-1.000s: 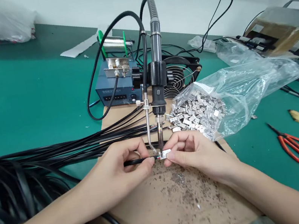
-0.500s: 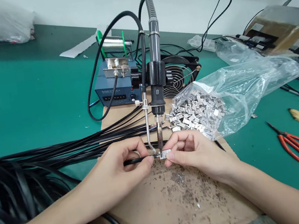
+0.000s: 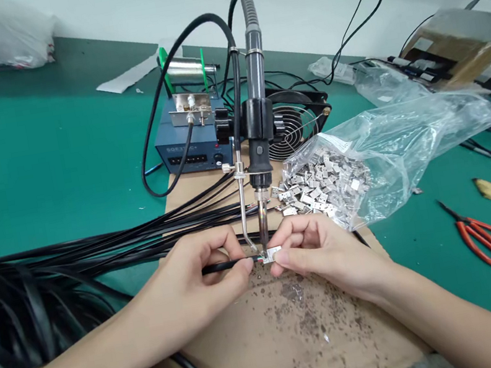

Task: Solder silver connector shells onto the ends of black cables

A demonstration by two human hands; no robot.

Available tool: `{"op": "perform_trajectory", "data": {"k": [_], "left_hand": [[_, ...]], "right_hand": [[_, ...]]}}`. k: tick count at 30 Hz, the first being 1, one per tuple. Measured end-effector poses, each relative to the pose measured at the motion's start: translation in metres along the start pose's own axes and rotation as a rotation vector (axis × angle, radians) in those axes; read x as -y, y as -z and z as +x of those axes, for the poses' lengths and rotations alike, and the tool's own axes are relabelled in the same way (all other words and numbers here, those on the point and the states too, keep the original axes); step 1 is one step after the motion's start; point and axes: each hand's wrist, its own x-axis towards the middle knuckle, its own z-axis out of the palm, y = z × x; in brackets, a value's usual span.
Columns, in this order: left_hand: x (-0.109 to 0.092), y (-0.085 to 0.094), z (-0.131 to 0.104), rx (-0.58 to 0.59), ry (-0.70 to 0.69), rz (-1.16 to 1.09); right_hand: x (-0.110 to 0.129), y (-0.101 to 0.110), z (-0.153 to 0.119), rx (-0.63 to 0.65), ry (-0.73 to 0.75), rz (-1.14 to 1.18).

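Note:
My left hand point(image 3: 216, 274) pinches a black cable point(image 3: 221, 266) close to its stripped end, where thin coloured wires stick out. Between thumb and fingers, my right hand point(image 3: 316, 254) grips a small silver USB plug point(image 3: 273, 254). Wire ends and the back of the plug meet just below the tip of a soldering iron point(image 3: 262, 219), which hangs upright in a clamp. Beside the iron, a thin metal solder feed tube point(image 3: 243, 209) bends toward the same spot. Whether the tip touches the plug is too small to tell.
Behind stands a blue soldering station point(image 3: 186, 143) with a solder spool point(image 3: 184, 72) and a fan point(image 3: 291, 120). A clear bag of silver plugs point(image 3: 321, 184) lies right of the iron. Red-handled pliers point(image 3: 490, 240) rest farther right. Black cables point(image 3: 12, 311) heap at left; cardboard point(image 3: 272, 343) lies beneath my hands.
The plug and wire ends sit slightly lower relative to the iron's tip, and more of the coloured wires shows. Both hands keep their grip; the view has shifted a little.

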Motion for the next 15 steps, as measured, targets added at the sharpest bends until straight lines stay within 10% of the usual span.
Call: {"op": "perform_trajectory", "data": {"k": [15], "left_hand": [[-0.0004, -0.0008, 0.0010, -0.015, -0.010, 0.024]], "right_hand": [[0.0001, -0.0001, 0.0006, -0.007, -0.011, -0.008]]}}
